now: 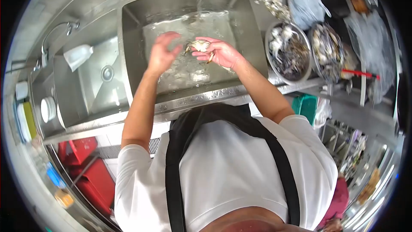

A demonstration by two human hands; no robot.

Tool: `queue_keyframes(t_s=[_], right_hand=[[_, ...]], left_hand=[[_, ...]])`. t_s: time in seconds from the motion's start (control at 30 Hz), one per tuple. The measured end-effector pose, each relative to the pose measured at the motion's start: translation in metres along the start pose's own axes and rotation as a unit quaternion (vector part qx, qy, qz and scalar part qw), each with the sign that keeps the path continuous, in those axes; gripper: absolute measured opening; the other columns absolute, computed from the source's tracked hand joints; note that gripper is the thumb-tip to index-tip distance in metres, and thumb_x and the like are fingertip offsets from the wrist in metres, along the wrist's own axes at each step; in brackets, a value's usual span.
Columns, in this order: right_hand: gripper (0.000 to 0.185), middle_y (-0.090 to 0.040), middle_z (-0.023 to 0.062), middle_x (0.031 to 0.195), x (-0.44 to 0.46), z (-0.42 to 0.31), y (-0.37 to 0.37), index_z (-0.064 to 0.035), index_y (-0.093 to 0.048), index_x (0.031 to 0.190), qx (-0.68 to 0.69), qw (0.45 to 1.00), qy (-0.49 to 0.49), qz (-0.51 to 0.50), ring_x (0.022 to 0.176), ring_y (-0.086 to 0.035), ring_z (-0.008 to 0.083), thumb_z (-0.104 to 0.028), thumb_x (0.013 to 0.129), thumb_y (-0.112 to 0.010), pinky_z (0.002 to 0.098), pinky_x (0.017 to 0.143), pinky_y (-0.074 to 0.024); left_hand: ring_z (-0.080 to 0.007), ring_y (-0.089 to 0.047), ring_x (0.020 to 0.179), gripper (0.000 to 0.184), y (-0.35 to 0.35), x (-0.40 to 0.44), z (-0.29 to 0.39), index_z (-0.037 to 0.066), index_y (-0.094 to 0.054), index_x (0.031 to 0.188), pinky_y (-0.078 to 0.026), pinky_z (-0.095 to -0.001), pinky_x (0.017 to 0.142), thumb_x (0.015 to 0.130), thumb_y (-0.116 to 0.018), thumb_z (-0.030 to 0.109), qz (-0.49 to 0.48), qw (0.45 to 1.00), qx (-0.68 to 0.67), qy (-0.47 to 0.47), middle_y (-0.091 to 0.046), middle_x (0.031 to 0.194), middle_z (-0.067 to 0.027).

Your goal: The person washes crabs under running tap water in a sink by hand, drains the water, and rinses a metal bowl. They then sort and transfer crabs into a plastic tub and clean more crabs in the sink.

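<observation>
Over the large steel sink [133, 56], my right hand [221, 53] holds a small crab [200, 46], its pale underside showing and its legs sticking out at the sides. My left hand [164, 53] hovers just left of the crab, fingers apart and slightly blurred, with nothing in it. Water from above runs into the sink, and pale crab-like pieces [199, 76] lie in the water below my hands.
Right of the sink stand a metal bowl [310, 66] of shellfish or crabs, a second filled container [328, 51] and a plastic bag [304, 4]. At left, a smaller sink [103, 51] holds a white bottle [78, 57]; a curved faucet [53, 28] stands beyond.
</observation>
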State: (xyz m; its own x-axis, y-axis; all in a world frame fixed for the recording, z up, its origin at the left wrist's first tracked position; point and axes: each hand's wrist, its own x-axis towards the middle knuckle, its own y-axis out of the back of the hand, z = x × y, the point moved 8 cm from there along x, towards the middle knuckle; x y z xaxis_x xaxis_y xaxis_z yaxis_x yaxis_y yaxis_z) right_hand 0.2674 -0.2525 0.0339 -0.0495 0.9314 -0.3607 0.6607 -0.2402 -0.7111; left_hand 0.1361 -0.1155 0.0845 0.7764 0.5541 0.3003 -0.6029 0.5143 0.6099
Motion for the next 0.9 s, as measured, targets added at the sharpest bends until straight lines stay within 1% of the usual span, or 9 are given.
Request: queue_keyframes(t_s=[0.13,0.23,0.3,0.33,0.4,0.47,0.63,0.73,0.9], right_hand=[[0.059,-0.056,0.0219,0.127,-0.037,-0.005,-0.018,0.0068,-0.038,0.14,-0.117,0.992,0.02,0.034,0.116,-0.061,0.0348,0.006,0.082,-0.045,0.0408,0.099,-0.0509],[0.049,-0.06,0.0175,0.118,-0.053,-0.005,-0.013,0.0073,-0.042,0.136,-0.137,0.988,0.04,0.061,0.107,-0.066,0.0293,-0.004,0.09,-0.056,0.0364,0.092,-0.0544],[0.048,-0.062,0.0165,0.115,-0.06,-0.007,-0.012,0.0074,-0.043,0.135,-0.163,0.982,0.052,0.085,0.103,-0.067,0.0274,-0.01,0.093,-0.06,0.0349,0.089,-0.0559],[0.051,-0.064,0.0157,0.112,-0.064,-0.01,-0.012,0.0076,-0.044,0.134,-0.187,0.975,0.054,0.104,0.1,-0.068,0.0257,-0.016,0.093,-0.064,0.033,0.085,-0.0565],[0.055,-0.065,0.015,0.109,-0.068,-0.012,-0.018,0.0079,-0.045,0.133,-0.213,0.968,0.055,0.119,0.097,-0.069,0.024,-0.023,0.093,-0.067,0.0311,0.081,-0.057],[0.049,-0.067,0.0129,0.103,-0.071,-0.018,-0.017,0.0068,-0.05,0.127,-0.265,0.945,0.067,0.18,0.09,-0.07,0.0198,-0.021,0.091,-0.069,0.028,0.073,-0.0565],[0.04,-0.068,0.0107,0.102,-0.063,-0.018,-0.023,0.0053,-0.057,0.12,-0.301,0.935,0.081,0.172,0.087,-0.069,0.0171,-0.019,0.091,-0.069,0.0273,0.073,-0.0559],[0.033,-0.068,0.0084,0.099,-0.055,-0.017,-0.02,0.0039,-0.061,0.117,-0.303,0.932,0.109,0.166,0.086,-0.068,0.0151,-0.016,0.091,-0.069,0.0267,0.075,-0.055],[0.025,-0.069,0.0053,0.095,-0.046,-0.013,-0.003,0.0032,-0.064,0.112,-0.272,0.935,0.129,0.188,0.083,-0.067,0.0124,-0.012,0.092,-0.068,0.0258,0.075,-0.054]], left_hand=[[-0.0251,-0.062,0.105,0.029,-0.037,0.007,0.077,0.005,-0.067,0.113,-0.048,-0.0335,0.091,0.085,-0.071,0.013,-0.086,0.988,-0.115,-0.06,-0.066,0.112,-0.0107],[-0.0196,-0.063,0.094,0.024,-0.049,0.003,0.083,0.005,-0.067,0.11,-0.049,-0.0299,0.084,0.088,-0.068,0.011,-0.157,0.971,-0.18,-0.015,-0.067,0.106,-0.0088],[-0.0139,-0.063,0.086,0.018,-0.046,0.002,0.072,0.002,-0.068,0.106,-0.049,-0.028,0.078,0.09,-0.067,0.01,-0.132,0.975,-0.166,0.073,-0.068,0.1,-0.0069],[-0.0139,-0.063,0.086,0.018,-0.046,0.002,0.073,0.002,-0.068,0.106,-0.049,-0.028,0.078,0.09,-0.067,0.01,-0.13,0.975,-0.165,0.07,-0.068,0.1,-0.0069],[-0.0115,-0.062,0.085,0.016,-0.054,-0.005,0.06,0.0,-0.068,0.104,-0.049,-0.027,0.077,0.093,-0.065,0.011,-0.143,0.944,-0.239,0.175,-0.067,0.097,-0.0054],[-0.011,-0.062,0.084,0.017,-0.054,-0.008,0.066,0.0,-0.068,0.104,-0.049,-0.0262,0.076,0.093,-0.064,0.012,-0.143,0.948,-0.248,0.139,-0.066,0.096,-0.0052],[-0.0107,-0.06,0.083,0.018,-0.052,-0.011,0.061,-0.001,-0.068,0.104,-0.049,-0.0256,0.074,0.095,-0.062,0.014,-0.112,0.967,-0.208,0.097,-0.064,0.096,-0.005],[-0.0154,-0.061,0.078,0.019,-0.052,-0.009,0.062,-0.001,-0.068,0.102,-0.049,-0.0292,0.071,0.091,-0.063,0.013,-0.065,0.971,-0.202,0.115,-0.065,0.092,-0.0083],[-0.0103,-0.057,0.071,0.02,-0.073,-0.006,0.035,-0.001,-0.07,0.101,-0.047,-0.0261,0.068,0.091,-0.064,0.016,-0.051,0.947,-0.218,0.232,-0.067,0.081,-0.0031]])
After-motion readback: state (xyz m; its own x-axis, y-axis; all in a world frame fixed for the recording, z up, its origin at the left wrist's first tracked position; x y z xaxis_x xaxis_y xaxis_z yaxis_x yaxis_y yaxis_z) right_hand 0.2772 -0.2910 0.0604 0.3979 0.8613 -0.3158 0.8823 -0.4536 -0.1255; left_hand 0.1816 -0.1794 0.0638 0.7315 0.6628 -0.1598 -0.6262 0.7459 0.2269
